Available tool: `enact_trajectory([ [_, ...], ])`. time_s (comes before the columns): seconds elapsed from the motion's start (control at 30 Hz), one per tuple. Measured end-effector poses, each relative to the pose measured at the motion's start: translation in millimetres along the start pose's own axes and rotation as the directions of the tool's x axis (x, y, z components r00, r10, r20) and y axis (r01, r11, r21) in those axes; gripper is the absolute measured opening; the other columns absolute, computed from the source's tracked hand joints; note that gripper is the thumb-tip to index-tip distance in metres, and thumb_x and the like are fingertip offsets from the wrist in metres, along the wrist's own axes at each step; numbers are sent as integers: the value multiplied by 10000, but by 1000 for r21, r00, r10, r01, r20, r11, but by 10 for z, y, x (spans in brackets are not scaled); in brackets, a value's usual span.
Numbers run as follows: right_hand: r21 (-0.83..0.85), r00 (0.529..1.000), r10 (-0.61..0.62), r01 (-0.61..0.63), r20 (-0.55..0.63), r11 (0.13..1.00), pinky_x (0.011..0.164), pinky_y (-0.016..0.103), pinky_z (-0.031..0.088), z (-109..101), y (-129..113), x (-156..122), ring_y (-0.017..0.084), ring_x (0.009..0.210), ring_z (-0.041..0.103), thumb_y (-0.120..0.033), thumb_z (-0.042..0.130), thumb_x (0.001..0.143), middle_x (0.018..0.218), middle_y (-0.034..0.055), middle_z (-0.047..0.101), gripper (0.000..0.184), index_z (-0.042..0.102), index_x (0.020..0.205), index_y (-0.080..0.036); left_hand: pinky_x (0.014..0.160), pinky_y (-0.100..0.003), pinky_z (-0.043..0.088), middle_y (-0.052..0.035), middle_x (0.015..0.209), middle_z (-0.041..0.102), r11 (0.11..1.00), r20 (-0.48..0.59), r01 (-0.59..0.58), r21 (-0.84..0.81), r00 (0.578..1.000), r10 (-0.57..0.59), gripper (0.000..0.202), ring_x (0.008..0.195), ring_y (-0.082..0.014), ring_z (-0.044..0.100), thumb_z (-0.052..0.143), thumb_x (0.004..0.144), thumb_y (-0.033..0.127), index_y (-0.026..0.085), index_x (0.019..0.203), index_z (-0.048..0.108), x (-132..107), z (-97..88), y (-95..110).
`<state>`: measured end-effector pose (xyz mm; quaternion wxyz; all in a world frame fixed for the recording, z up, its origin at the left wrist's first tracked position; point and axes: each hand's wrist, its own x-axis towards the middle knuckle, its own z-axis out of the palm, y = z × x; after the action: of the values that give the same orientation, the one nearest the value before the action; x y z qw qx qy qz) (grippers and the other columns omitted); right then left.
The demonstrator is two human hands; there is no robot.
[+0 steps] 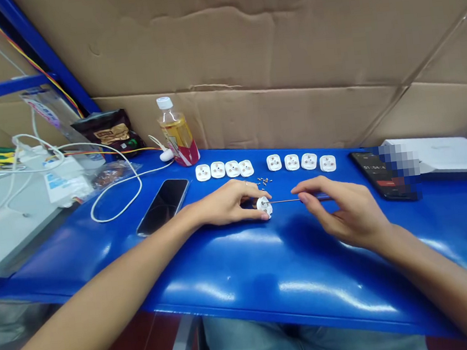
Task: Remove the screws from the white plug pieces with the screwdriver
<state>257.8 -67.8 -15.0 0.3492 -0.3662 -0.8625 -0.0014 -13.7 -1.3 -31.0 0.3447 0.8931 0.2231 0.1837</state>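
Between the thumb and fingers of my left hand (234,201) is a small round white plug part (265,209) with metal pieces inside. My right hand (343,208) is closed around the handle of a screwdriver (284,201). Its thin shaft lies nearly level and points left, and the tip meets the white part. The handle is mostly hidden by my fingers. A few small screws (265,181) lie loose on the blue table (226,265) just beyond my left hand. Behind them stands a row of several white square plug housings (291,162), in two groups, with metal parts inside.
A phone (164,206) lies left of my left forearm; another phone (384,176) lies at the right against a white box (440,153). A drink bottle (178,133), a dark pouch (108,133) and a looping white cable (140,179) are at the back left. Cardboard (245,45) lines the back.
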Motion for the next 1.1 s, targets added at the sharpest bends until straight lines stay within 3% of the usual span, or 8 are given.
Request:
enact_trajectory([
  [0.4, 61, 988, -126, 121, 87, 991, 729, 303, 576, -71, 54, 31, 191, 813, 717, -166, 558, 1024, 943, 55, 735, 120, 624, 1116, -207, 757, -270, 434, -54, 977, 741, 999, 28, -9, -39, 1000, 10, 366, 851, -170, 626, 715, 982, 455, 168, 1203, 767, 12, 6, 25],
  [0.73, -97, 991, -114, 107, -65, 990, 670, 258, 554, -57, 14, 9, 158, 733, 741, -148, 590, 1014, 914, 28, 786, 89, 644, 1057, -205, 735, -265, 411, -53, 915, 699, 999, 59, -36, 28, 998, 34, 366, 816, -173, 593, 711, 979, 479, 171, 1168, 768, 19, 13, 120],
  [0.93, -21, 992, -117, 116, -40, 993, 669, 265, 562, -66, -33, 14, 160, 729, 725, -130, 598, 981, 891, 27, 754, 119, 624, 1072, -202, 746, -271, 421, -43, 909, 683, 999, 66, -47, 26, 997, 45, 344, 816, -168, 588, 716, 979, 469, 167, 1137, 764, 29, 16, 132],
  [1.1, -63, 993, -115, 114, -10, 991, 673, 269, 561, -71, 8, 3, 173, 755, 743, -191, 592, 1011, 926, 48, 769, 100, 623, 1106, -185, 749, -277, 427, -55, 946, 714, 999, 69, -31, 38, 997, 28, 382, 837, -176, 606, 704, 983, 490, 168, 1179, 767, 17, 10, 126],
])
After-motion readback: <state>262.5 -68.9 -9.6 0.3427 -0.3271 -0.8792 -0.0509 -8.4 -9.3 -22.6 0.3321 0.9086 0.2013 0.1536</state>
